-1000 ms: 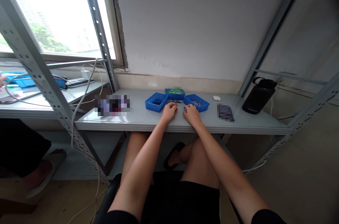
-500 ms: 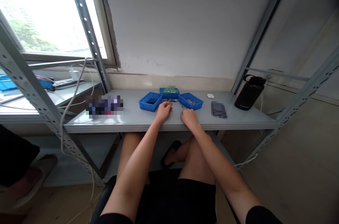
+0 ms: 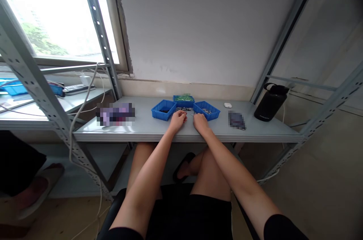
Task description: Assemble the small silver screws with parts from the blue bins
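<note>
My left hand (image 3: 178, 120) is above the grey shelf, its fingers curled together in a pinch; whatever lies in them is too small to make out. Close by on the right, my right hand (image 3: 200, 122) is closed, and a thin shiny metal piece (image 3: 192, 114) pokes out at its fingertips. Small metal parts (image 3: 183, 109) lie in a loose pile just beyond both hands. Around the pile stand three blue bins: a left bin (image 3: 159, 115) with dark pieces, a back bin (image 3: 176, 102) with green plastic packaging (image 3: 183, 97), and a right bin (image 3: 214, 116) with silvery metal pieces.
The shelf (image 3: 150, 134) has a front edge under my forearms. Farther right are a white earbud case (image 3: 227, 105), a blurred dark item (image 3: 236, 120) and a black bottle (image 3: 270, 103). Another blurred item (image 3: 116, 114) lies left. A white cable (image 3: 74, 126) hangs by the left post.
The view has shifted slightly, so the shelf appears a little farther right and lower. My right hand has moved a little left, closer to my left hand.
</note>
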`<state>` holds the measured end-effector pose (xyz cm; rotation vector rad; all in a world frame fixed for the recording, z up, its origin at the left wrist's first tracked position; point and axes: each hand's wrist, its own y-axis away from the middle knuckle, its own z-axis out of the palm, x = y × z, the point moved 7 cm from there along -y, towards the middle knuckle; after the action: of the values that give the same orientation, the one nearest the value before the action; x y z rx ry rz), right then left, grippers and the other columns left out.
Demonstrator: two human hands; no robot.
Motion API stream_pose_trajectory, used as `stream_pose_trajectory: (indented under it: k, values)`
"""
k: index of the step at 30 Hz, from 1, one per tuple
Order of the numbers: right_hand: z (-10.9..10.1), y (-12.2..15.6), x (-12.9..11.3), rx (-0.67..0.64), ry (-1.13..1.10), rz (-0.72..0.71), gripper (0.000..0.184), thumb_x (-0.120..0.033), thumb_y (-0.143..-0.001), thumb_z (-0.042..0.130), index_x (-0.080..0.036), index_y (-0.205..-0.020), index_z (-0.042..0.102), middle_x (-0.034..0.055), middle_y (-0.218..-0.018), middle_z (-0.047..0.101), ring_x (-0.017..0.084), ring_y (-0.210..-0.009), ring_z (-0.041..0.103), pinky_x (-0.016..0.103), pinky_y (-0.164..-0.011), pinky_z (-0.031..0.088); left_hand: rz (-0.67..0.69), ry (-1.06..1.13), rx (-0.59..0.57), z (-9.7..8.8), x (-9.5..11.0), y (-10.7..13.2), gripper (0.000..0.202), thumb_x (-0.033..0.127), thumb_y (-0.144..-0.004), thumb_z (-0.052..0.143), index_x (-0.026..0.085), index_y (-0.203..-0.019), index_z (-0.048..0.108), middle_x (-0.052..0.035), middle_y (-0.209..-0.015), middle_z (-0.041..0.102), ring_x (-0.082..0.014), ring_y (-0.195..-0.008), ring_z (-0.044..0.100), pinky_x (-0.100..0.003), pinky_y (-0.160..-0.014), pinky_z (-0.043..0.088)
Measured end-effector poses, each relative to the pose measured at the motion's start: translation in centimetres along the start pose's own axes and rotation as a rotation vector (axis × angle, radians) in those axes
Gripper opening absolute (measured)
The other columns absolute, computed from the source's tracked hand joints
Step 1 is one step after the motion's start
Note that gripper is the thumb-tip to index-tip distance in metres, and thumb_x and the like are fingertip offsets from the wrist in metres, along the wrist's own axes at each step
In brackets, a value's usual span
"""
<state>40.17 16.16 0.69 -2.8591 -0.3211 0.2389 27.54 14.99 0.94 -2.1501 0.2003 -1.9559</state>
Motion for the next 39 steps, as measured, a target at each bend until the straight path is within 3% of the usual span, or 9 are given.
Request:
stream_pose_trajectory:
  k: [7, 14, 20, 24, 26, 31, 39]
  values:
    - [0.1, -1.8, -0.6, 0.065, -0.13, -0.035, 0.035, -0.008, -0.09, 0.035, -0.011, -0.115, 0.059, 0.0171, -0.111, 0.062, 0.025, -0.103, 0.057, 0.031, -0.084, 0.042, 0.043, -0.238, -0.105, 0.7, -0.3, -0.7, 0.014, 0.021, -0.079, 0.051, 0.013, -0.081, 0.062, -0.002, -0.061, 0.059, -0.014, -0.057, 0.056, -0.025, -0.059, 0.044]
    - [0.6, -1.9, -0.2, 0.13, -0.201, -0.03, 0.033, -0.012, -0.091, 0.036, -0.015, -0.117, 0.055, 0.0139, -0.109, 0.063, 0.023, -0.1, 0.058, 0.03, -0.081, 0.043, 0.269, -0.615, -0.126, 1.4, 2.2, 0.3, 0.019, 0.02, -0.078, 0.05, 0.015, -0.083, 0.068, -0.0067, -0.073, 0.066, -0.0189, -0.07, 0.058, -0.029, -0.07, 0.044]
    - [0.7, -2.5, 0.2, 0.209, -0.303, -0.024, 0.034, -0.013, -0.091, 0.035, -0.016, -0.116, 0.058, 0.0137, -0.109, 0.063, 0.023, -0.101, 0.058, 0.033, -0.086, 0.044, 0.222, -0.508, -0.054, -0.3, 1.0, -0.5, 0.023, 0.02, -0.078, 0.048, 0.014, -0.086, 0.068, -0.0049, -0.071, 0.066, -0.0174, -0.069, 0.059, -0.027, -0.069, 0.045]
    - [0.2, -2.8, 0.6, 0.302, -0.505, -0.091, 0.03, -0.013, -0.087, 0.039, -0.017, -0.106, 0.062, 0.0109, -0.107, 0.064, 0.021, -0.102, 0.058, 0.034, -0.092, 0.044, 0.182, -0.488, -0.018, -0.7, 0.5, -0.7, 0.022, 0.021, -0.078, 0.048, 0.014, -0.086, 0.068, -0.0042, -0.067, 0.065, -0.0179, -0.069, 0.059, -0.028, -0.07, 0.045]
    - [0.3, -2.9, 1.2, 0.323, -0.645, -0.075, 0.028, -0.014, -0.083, 0.041, -0.017, -0.102, 0.062, 0.0087, -0.1, 0.065, 0.019, -0.095, 0.061, 0.034, -0.087, 0.048, 0.179, -0.526, -0.021, -0.6, 0.7, -0.5, 0.021, 0.02, -0.078, 0.05, 0.014, -0.085, 0.069, -0.0051, -0.069, 0.065, -0.0187, -0.07, 0.059, -0.029, -0.073, 0.045]
    - [1.8, -3.3, 2.1, 0.202, -1.006, 0.011, 0.027, -0.016, -0.08, 0.041, -0.018, -0.099, 0.059, 0.0032, -0.087, 0.063, 0.014, -0.071, 0.065, 0.027, -0.064, 0.056, 0.157, -0.521, 0.017, -0.8, 1.0, -0.3, 0.021, 0.016, -0.076, 0.052, 0.014, -0.089, 0.068, -0.0058, -0.07, 0.065, -0.0196, -0.072, 0.06, -0.031, -0.077, 0.045]
    - [1.4, -3.1, 0.9, 0.115, -1.098, -0.065, 0.016, -0.016, -0.079, 0.045, -0.017, -0.086, 0.059, 0.0026, -0.086, 0.065, 0.013, -0.072, 0.066, 0.029, -0.071, 0.057, 0.099, -0.422, 0.08, -1.5, -0.3, -1.1, 0.028, 0.019, -0.076, 0.057, 0.013, -0.102, 0.064, -0.0062, -0.072, 0.066, -0.0197, -0.074, 0.061, -0.031, -0.078, 0.046]
